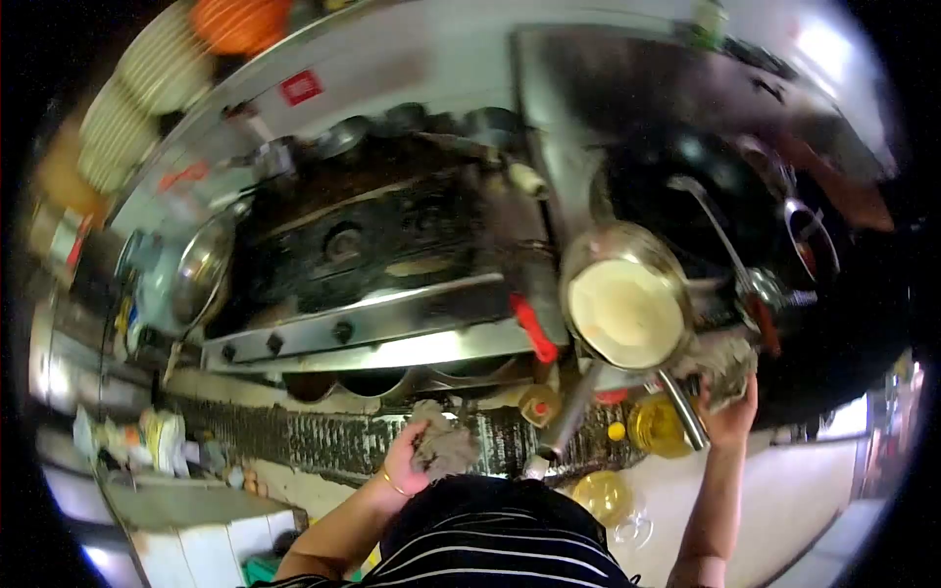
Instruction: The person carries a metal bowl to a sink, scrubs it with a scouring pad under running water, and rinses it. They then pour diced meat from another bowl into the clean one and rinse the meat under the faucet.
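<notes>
While both hands are low in the view, the stove (372, 284), which is the largest thing, lies ahead of the left fingers, with three black knobs on its metal front. Next in size is the dark wok (676, 176), ahead of the right fingers, and a long ladle (714, 218) leans in it. Far ahead of the left fingers, toward the left, stand stacks of pale plates (162, 73), and an orange stack (237, 20) is beside them. The pot (630, 238) is smaller; it stands upright, ahead and to the left of the right fingers, and it holds a pale, creamy content (627, 312). Two metal handles (683, 410) point from the pot's side toward the person. The right hand (730, 416) is just beside the nearer one, but whether they touch, I cannot tell. A jar of yellow oil (659, 427) is to the left of the right wrist, and a yellowish bowl (603, 497) is lower and further left. The right fingers are closed around a grey cloth (725, 367). The left hand (400, 465) is well apart from the pot, and its fingers are grasping a crumpled rag (446, 443). A red grip (532, 328) lies at the stove's edge, between the two hands but further ahead. Smallest are a round yellow cap (616, 431), left of the oil, and a thin bracelet (394, 485) on the left wrist.
</notes>
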### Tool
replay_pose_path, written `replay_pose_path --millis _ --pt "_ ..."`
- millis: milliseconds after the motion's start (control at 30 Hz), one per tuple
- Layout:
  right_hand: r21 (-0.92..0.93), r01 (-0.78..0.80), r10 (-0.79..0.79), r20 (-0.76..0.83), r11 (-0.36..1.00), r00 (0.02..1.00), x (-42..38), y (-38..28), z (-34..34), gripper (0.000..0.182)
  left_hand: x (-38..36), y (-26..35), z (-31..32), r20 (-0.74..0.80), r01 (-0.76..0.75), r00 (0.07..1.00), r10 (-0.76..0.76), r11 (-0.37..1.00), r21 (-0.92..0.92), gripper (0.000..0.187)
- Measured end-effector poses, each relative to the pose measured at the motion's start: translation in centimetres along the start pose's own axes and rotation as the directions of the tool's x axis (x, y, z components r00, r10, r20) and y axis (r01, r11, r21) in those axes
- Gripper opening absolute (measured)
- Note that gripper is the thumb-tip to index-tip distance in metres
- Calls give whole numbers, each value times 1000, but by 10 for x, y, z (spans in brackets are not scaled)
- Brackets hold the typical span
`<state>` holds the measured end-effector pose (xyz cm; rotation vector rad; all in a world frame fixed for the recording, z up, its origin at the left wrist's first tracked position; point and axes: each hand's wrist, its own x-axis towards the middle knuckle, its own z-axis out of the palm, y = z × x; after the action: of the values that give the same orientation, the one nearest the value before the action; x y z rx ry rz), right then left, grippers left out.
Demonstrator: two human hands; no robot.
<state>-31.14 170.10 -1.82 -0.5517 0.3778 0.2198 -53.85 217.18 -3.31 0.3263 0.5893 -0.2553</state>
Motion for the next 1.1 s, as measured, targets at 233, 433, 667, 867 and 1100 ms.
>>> replay_pose_path --millis 233,433,667,867,1100 --pt "-292 156 -77 266 944 961 -37 57 132 43 -60 71 -83 -66 -246 969 240 963 -109 38" --pt "-742 -7 239 207 670 949 -73 256 244 49 -197 254 -194 -265 -693 701 663 720 -34 40" --pt "-681 -218 472 210 699 856 -29 549 392 41 -307 530 -284 -327 -853 430 841 497 157 45" --pt "-743 -117 350 166 659 922 35 722 496 29 -288 700 -302 -158 -640 712 684 725 255 49" --pt "-872 54 378 266 486 887 6 789 563 19 -261 745 -275 -38 -485 859 511 835 258 50"
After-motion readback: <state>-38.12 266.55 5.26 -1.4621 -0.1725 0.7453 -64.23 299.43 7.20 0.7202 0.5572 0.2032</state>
